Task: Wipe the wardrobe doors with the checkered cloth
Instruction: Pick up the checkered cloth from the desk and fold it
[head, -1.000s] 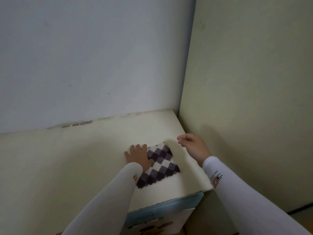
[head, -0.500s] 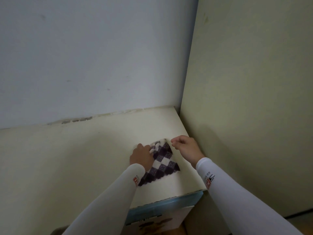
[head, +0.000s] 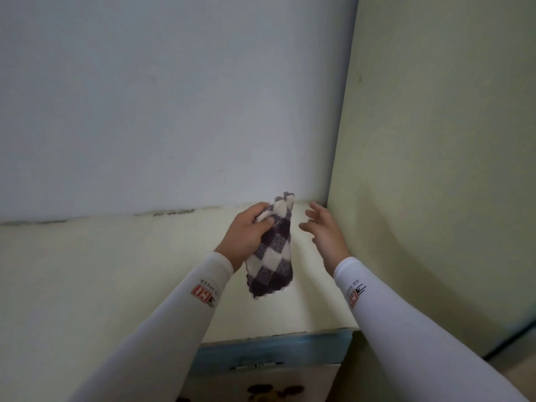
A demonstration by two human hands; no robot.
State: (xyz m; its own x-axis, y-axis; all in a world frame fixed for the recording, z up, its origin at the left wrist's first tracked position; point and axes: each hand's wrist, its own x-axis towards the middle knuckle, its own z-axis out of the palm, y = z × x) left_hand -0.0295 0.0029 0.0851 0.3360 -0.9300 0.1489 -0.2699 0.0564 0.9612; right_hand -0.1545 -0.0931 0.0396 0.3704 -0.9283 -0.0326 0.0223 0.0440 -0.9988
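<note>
My left hand [head: 249, 233] grips the cloth [head: 272, 250] bunched, hanging above the cabinet top [head: 116, 271] — my right hand [head: 324, 230] is beside it, fingers spread, holding nothing.

My soft cloth [head: 272, 253] was checkered dark purple and cream. My long sleeves [head: 185, 309] were white with red-and-black logos. The flat cabinet top [head: 101, 271] was cream, its front edge [head: 269, 349] blue.
</note>
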